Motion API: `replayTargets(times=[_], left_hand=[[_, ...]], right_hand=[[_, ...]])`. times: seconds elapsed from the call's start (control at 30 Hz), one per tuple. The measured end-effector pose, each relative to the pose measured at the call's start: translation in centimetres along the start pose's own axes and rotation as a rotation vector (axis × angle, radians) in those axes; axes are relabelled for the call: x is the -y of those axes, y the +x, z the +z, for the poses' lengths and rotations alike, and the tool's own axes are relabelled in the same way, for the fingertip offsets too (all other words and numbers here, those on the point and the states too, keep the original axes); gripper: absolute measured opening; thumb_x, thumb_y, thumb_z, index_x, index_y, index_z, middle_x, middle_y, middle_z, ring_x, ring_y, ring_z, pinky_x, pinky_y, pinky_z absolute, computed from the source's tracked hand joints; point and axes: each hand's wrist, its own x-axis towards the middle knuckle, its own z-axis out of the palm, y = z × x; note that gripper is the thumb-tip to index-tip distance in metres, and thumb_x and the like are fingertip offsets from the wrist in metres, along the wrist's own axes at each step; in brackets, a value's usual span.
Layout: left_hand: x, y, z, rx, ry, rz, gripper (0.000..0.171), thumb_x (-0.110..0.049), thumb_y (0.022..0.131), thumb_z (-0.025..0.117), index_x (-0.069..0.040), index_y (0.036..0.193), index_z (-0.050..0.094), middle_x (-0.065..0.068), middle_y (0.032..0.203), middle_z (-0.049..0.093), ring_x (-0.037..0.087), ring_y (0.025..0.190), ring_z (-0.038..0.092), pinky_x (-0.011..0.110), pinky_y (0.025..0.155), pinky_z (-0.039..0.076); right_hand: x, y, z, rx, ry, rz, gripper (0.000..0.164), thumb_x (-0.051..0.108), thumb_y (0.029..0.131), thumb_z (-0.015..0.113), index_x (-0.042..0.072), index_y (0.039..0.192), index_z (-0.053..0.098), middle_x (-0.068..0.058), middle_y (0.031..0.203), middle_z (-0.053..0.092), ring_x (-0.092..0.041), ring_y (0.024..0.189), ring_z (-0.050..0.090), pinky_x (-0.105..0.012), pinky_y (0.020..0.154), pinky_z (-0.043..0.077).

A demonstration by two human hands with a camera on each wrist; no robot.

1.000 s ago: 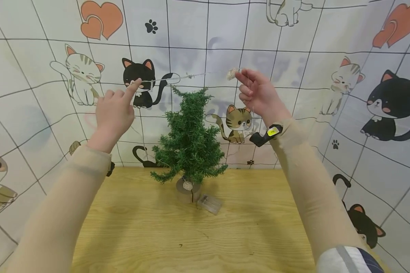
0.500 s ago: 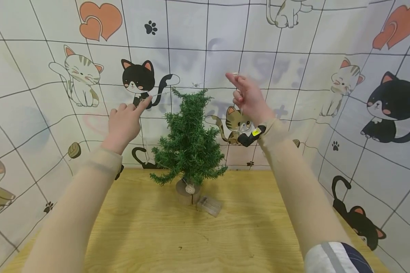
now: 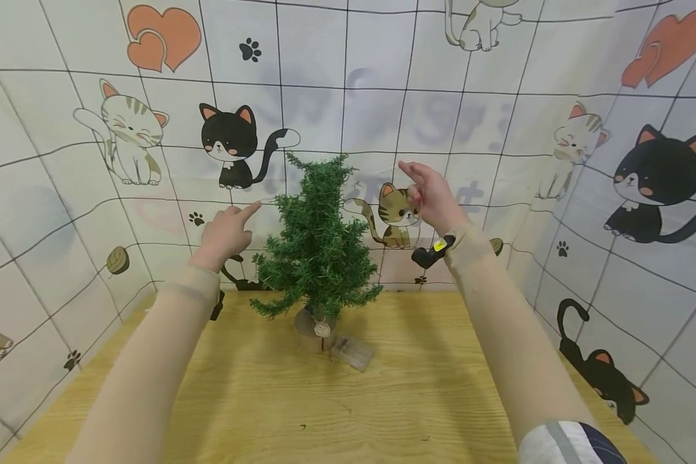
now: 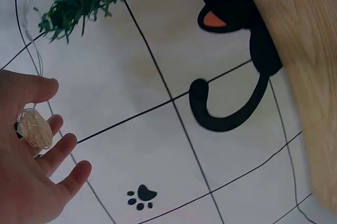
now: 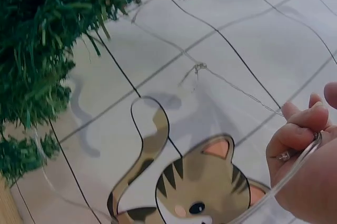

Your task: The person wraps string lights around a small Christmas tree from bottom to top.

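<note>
A small green artificial Christmas tree (image 3: pixel 319 245) stands on a round base (image 3: pixel 310 338), between my two hands. My left hand (image 3: pixel 225 238), left of the tree, pinches a thin clear light-string wire. Below its thumb, in the left wrist view, a pale woven ball (image 4: pixel 36 129) hangs by the fingers. On the tree's other side my right hand (image 3: pixel 432 196) has its fingers curled round the light string (image 5: pixel 237 88), which runs off toward the tree. A small bulb (image 5: pixel 284 156) pokes out by these fingers. The wire behind the branches is hidden.
A clear battery box (image 3: pixel 352 352) lies on the wooden table (image 3: pixel 255 406), close to the base's right side. Another pale woven ball (image 3: pixel 321 329) hangs in front of the base. A cat-print cloth (image 3: pixel 470 77) rises behind and at both sides.
Both hands have come down with the light string, from above the treetop to the upper part of the tree. The left hand also moved rightward, closer to the branches.
</note>
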Motion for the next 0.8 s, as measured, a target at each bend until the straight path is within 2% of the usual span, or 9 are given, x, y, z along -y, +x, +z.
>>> replayTargets(times=[0.07,0.17,0.23,0.3,0.37,0.43,0.6,0.8], left_hand=[[0.0,0.2,0.7,0.035,-0.064,0.007,0.069,-0.008,0.093,0.046,-0.023,0.156,0.023,0.025,0.149,0.029,0.052,0.126,0.033,0.066,0.086,0.037],[-0.2,0.7,1.6,0.08,-0.155,0.043,0.067,-0.007,0.094,0.047,-0.02,0.156,0.023,0.027,0.156,0.011,0.054,0.134,0.022,0.062,0.086,0.037],[-0.5,1.0,2.1,0.116,-0.219,0.07,0.067,0.0,0.094,0.044,-0.017,0.155,0.025,0.027,0.157,0.0,0.053,0.138,0.014,0.053,0.077,0.041],[-0.8,1.2,2.5,0.159,-0.279,0.096,0.069,0.01,0.09,0.039,-0.013,0.154,0.028,0.026,0.157,-0.007,0.051,0.14,0.008,0.044,0.065,0.038],[-1.0,1.2,2.7,0.201,-0.33,0.11,0.073,0.02,0.084,0.033,-0.008,0.152,0.032,0.026,0.157,-0.01,0.049,0.142,0.003,0.039,0.06,0.036],[-1.0,1.2,2.8,0.227,-0.368,0.12,0.075,0.025,0.079,0.029,-0.003,0.149,0.036,0.025,0.158,-0.01,0.047,0.143,-0.001,0.036,0.059,0.035],[-0.8,1.0,3.1,0.244,-0.431,0.151,0.07,0.023,0.079,0.024,0.005,0.144,0.04,0.026,0.158,0.0,0.045,0.143,0.003,0.037,0.06,0.033],[-0.7,0.1,2.7,0.266,-0.488,0.17,0.058,0.012,0.086,0.029,0.007,0.143,0.04,0.027,0.156,0.011,0.046,0.143,0.008,0.044,0.076,0.035]], right_hand=[[-0.2,-0.2,-0.9,-0.026,-0.002,-0.001,0.057,0.023,0.107,0.038,0.014,0.156,0.011,0.002,0.155,0.033,-0.01,0.043,0.027,-0.02,0.045,0.024],[-0.2,-0.6,-2.2,-0.057,0.001,0.014,0.058,0.024,0.107,0.037,0.014,0.156,0.01,0.002,0.156,0.032,-0.009,0.042,0.027,-0.021,0.046,0.025],[-0.2,-0.8,-3.0,-0.073,-0.007,0.031,0.059,0.025,0.107,0.037,0.015,0.157,0.009,0.002,0.157,0.03,-0.009,0.042,0.029,-0.021,0.046,0.026],[-0.3,-1.1,-3.7,-0.09,-0.018,0.041,0.059,0.025,0.106,0.037,0.015,0.157,0.008,0.002,0.157,0.029,-0.009,0.043,0.03,-0.021,0.046,0.028],[-0.4,-1.4,-4.4,-0.103,-0.029,0.049,0.059,0.025,0.106,0.037,0.013,0.156,0.009,0.0,0.158,0.027,-0.008,0.043,0.031,-0.02,0.047,0.029],[-0.7,-1.8,-5.1,-0.114,-0.038,0.056,0.058,0.024,0.106,0.036,0.011,0.156,0.009,-0.001,0.159,0.025,-0.008,0.044,0.032,-0.02,0.047,0.03],[-0.9,-3.7,-6.9,-0.123,-0.039,0.089,0.061,0.024,0.106,0.036,0.011,0.156,0.004,-0.005,0.161,0.018,-0.007,0.045,0.033,-0.019,0.046,0.03],[-0.7,-6.4,-8.6,-0.09,-0.09,0.105,0.062,0.026,0.106,0.038,0.011,0.156,0.005,-0.007,0.161,0.016,-0.007,0.048,0.032,-0.02,0.048,0.028]])
